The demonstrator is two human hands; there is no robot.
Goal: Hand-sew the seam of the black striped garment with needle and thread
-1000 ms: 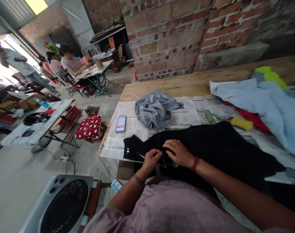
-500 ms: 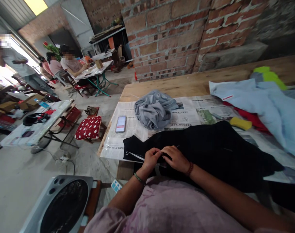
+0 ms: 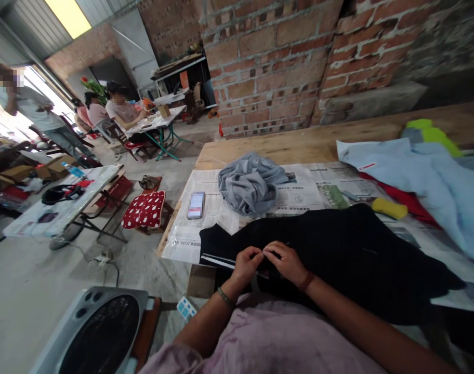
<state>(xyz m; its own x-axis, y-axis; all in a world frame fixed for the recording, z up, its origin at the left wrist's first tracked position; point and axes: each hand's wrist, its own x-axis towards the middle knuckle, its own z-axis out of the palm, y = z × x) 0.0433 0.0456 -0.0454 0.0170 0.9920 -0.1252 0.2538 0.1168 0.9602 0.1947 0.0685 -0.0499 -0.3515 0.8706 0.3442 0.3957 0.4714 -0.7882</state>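
Well left of the hands sit cardboard boxes (image 3: 58, 167) (contents unclear from here). The left hand (image 3: 245, 266) and right hand (image 3: 287, 262) pinch, fingertips meeting; on what, I cannot tell. Beneath and beyond them, a plain black garment (image 3: 338, 239) stretches sideways, narrow end leftward.

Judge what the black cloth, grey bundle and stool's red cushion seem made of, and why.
Black cloth: matte textile, fibre unclear; soft outline, no shine.
Grey bundle: probably thin, smooth fabric; it gathers in soft folds.
Red cushion: likely printed fabric; pale motifs repeat on red.
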